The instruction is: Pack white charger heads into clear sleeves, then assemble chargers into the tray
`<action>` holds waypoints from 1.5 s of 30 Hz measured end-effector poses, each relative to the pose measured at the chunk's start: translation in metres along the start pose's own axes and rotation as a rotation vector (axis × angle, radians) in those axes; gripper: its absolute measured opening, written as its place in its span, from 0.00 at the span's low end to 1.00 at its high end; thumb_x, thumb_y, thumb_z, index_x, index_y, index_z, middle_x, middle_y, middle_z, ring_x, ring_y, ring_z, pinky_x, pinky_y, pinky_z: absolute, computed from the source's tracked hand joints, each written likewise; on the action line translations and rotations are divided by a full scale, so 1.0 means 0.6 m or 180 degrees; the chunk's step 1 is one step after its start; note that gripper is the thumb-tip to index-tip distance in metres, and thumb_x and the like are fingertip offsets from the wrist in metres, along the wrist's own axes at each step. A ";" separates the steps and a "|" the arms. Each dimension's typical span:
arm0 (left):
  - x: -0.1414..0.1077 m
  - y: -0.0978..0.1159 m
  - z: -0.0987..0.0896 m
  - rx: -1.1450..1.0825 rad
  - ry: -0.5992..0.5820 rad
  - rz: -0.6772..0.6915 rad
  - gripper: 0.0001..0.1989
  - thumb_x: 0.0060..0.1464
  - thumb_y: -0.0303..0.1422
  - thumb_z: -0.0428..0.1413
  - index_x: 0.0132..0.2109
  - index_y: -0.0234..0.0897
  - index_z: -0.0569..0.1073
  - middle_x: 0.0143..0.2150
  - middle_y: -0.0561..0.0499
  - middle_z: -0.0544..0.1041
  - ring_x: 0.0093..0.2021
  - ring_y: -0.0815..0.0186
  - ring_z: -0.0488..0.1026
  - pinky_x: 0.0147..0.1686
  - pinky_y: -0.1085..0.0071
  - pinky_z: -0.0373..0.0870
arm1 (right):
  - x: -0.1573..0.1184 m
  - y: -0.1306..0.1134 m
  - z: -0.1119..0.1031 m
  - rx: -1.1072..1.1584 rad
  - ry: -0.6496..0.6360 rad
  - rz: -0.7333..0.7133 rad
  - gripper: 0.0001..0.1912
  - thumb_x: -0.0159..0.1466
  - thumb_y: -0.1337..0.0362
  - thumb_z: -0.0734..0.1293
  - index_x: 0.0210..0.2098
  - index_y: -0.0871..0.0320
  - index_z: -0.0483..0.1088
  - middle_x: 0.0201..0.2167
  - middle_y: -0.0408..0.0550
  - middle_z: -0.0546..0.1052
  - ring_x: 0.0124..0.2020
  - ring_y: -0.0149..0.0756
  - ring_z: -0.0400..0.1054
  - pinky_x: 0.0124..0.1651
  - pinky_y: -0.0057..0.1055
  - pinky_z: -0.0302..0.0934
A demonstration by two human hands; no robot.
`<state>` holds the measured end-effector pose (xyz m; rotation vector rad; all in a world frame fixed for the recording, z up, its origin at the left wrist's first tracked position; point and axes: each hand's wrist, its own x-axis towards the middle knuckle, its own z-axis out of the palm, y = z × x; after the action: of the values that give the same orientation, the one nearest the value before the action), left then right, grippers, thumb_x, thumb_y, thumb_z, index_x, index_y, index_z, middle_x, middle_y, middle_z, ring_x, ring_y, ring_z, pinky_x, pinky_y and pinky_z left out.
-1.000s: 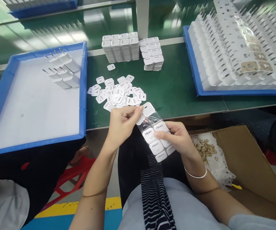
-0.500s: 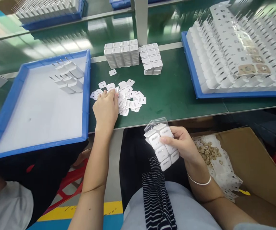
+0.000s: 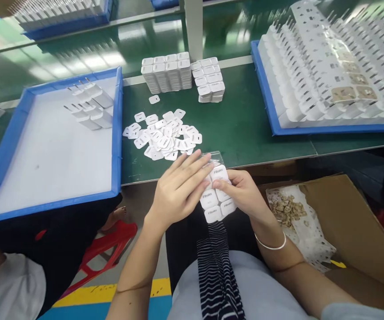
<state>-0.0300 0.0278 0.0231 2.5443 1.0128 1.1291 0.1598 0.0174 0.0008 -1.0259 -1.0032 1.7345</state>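
Right hand (image 3: 241,191) grips the sticker sheet (image 3: 216,195) just off the bench (image 3: 245,129) edge. Left hand (image 3: 178,189) lies over it, fingers spread flat. Loose caps (image 3: 163,135) sit just beyond.

Factory assembly line: green counter (image 3: 245,129), blue trays (image 3: 116,133) of white chargers (image 3: 312,84) in rows, stacked label sheets (image 3: 168,71), scrap box (image 3: 345,222).

Green bench (image 3: 245,129); blue trays (image 3: 116,133), loose white labels (image 3: 163,135), stacked labels (image 3: 181,73).
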 end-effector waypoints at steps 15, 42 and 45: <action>-0.015 0.017 0.007 -0.0516 -0.0221 -0.0900 0.16 0.57 0.32 0.60 0.52 0.33 0.73 0.51 0.45 0.80 0.53 0.61 0.76 0.64 0.56 0.64 | -0.008 -0.004 0.014 -0.0725 0.0125 -0.0580 0.05 0.54 0.65 0.75 0.28 0.61 0.78 0.23 0.42 0.76 0.23 0.27 0.65 0.26 0.22 0.61; -0.002 0.052 0.032 -0.2175 0.0307 -0.2715 0.08 0.55 0.34 0.62 0.41 0.38 0.83 0.41 0.49 0.84 0.40 0.65 0.81 0.39 0.75 0.76 | -0.009 -0.005 0.014 -0.0741 0.0076 -0.0855 0.01 0.58 0.68 0.72 0.31 0.59 0.77 0.25 0.40 0.74 0.24 0.25 0.64 0.26 0.21 0.58; -0.005 0.048 0.034 -0.2169 0.0268 -0.2646 0.06 0.54 0.34 0.63 0.38 0.38 0.83 0.37 0.50 0.84 0.35 0.66 0.79 0.35 0.75 0.74 | -0.012 -0.008 0.016 -0.0904 0.0046 -0.0659 0.05 0.59 0.65 0.71 0.29 0.61 0.76 0.25 0.42 0.75 0.25 0.27 0.65 0.27 0.23 0.59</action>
<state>-0.0021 0.0064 0.0191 1.3477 1.2413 1.0562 0.1546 0.0104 0.0100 -1.0663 -1.3249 1.4414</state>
